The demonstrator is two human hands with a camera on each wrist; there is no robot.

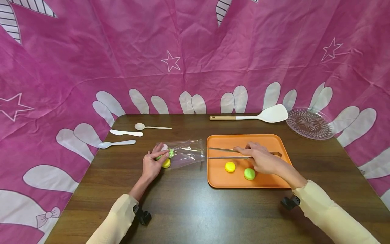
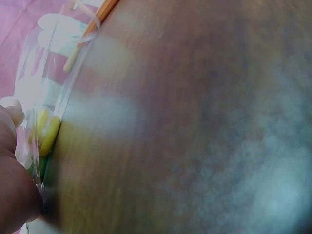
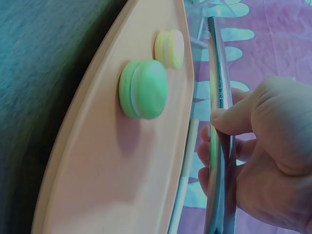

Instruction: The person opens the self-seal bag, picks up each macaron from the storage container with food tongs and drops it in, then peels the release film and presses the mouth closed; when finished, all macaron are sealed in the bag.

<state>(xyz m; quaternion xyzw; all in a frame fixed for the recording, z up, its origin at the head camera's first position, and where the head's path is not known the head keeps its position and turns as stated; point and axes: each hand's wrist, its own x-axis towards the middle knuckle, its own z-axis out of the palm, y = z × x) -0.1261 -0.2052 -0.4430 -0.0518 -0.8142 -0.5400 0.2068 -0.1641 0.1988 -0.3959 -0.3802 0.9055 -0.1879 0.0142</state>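
Note:
A clear plastic bag (image 1: 190, 152) lies on the table, with yellow (image 1: 166, 163), green (image 1: 171, 153) and pale (image 1: 165, 147) macarons at its left end. My left hand (image 1: 152, 165) pinches that end; the left wrist view shows the thumb against the film beside yellow macarons (image 2: 49, 136). My right hand (image 1: 261, 160) grips metal tongs (image 1: 226, 157) above the orange tray (image 1: 217, 181). The tongs' arms are spread, with nothing between their tips, which point toward the bag. On the tray sit a yellow macaron (image 1: 230, 166) and a green macaron (image 1: 249, 174), both apart from the tongs.
Behind the tray lies a white spatula (image 1: 272, 113) with a wooden handle. A clear patterned plate (image 1: 310, 123) stands at the back right. A cream spoon (image 1: 140, 126), a white knife (image 1: 126, 133) and a white spoon (image 1: 117, 143) lie at the back left.

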